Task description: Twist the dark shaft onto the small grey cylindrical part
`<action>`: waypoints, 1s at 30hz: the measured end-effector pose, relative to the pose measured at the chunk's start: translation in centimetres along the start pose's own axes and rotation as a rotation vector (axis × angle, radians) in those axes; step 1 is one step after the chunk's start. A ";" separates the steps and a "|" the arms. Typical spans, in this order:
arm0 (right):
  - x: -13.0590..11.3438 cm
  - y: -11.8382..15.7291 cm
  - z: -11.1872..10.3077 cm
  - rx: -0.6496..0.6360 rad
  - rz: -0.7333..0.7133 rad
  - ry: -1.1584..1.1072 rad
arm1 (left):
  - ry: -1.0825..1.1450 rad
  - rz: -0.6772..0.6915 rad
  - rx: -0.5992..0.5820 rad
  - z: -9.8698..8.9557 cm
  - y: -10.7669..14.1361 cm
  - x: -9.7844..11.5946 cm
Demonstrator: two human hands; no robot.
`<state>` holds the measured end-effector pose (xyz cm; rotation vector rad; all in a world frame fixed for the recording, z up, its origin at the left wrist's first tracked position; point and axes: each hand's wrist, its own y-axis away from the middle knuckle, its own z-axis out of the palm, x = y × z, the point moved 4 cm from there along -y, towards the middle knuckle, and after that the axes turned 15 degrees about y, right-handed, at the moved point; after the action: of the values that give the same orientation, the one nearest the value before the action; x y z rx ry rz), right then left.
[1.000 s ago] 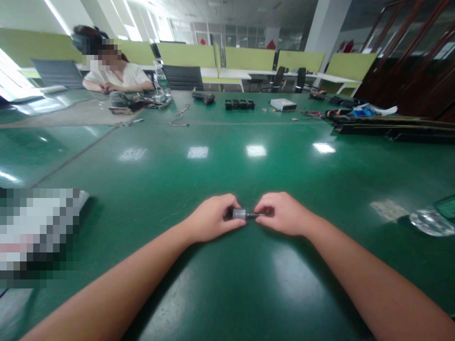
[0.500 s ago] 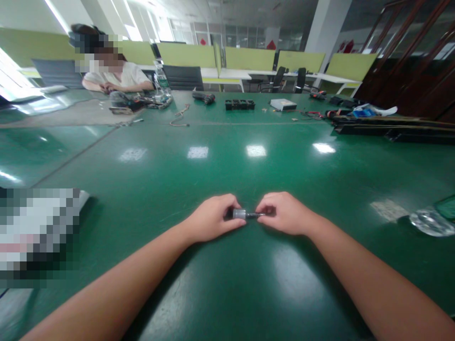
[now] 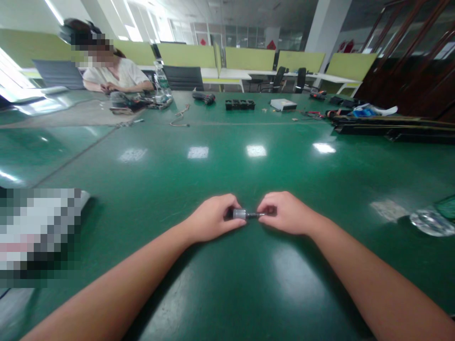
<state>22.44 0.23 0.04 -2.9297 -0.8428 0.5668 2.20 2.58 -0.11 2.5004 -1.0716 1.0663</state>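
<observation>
In the head view my left hand is closed around a small grey cylinder, its thumb and fingers on either side. A thin dark shaft runs from the cylinder's right end toward my right hand. The thumb and fingertips of my right hand pinch the far end of that shaft. Both pieces lie in line, low over the green table. The fingers hide the cylinder's left end and the shaft's tip, so I cannot tell the exact kind of part.
A blurred-out pale object is at the left edge. On the right lies a clear bottle. Across the table are a black block, a white box, a power tool and black bars. A person sits far left.
My right hand has shifted very slightly to the right, showing a little more of the shaft. My left hand stays put. The seated person's head has moved slightly left.
</observation>
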 end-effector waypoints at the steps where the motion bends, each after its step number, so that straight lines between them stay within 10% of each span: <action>1: 0.0 0.0 0.0 0.001 0.000 0.003 | 0.000 -0.001 0.000 0.0 0.0 0.0; 30: 0.8 0.3 -0.3 -0.009 0.015 0.021 | 0.020 -0.017 0.003 -0.2 0.2 0.1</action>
<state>23.34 0.37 0.02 -2.9471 -0.8231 0.5337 2.04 2.51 0.05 2.4906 -1.0427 1.0871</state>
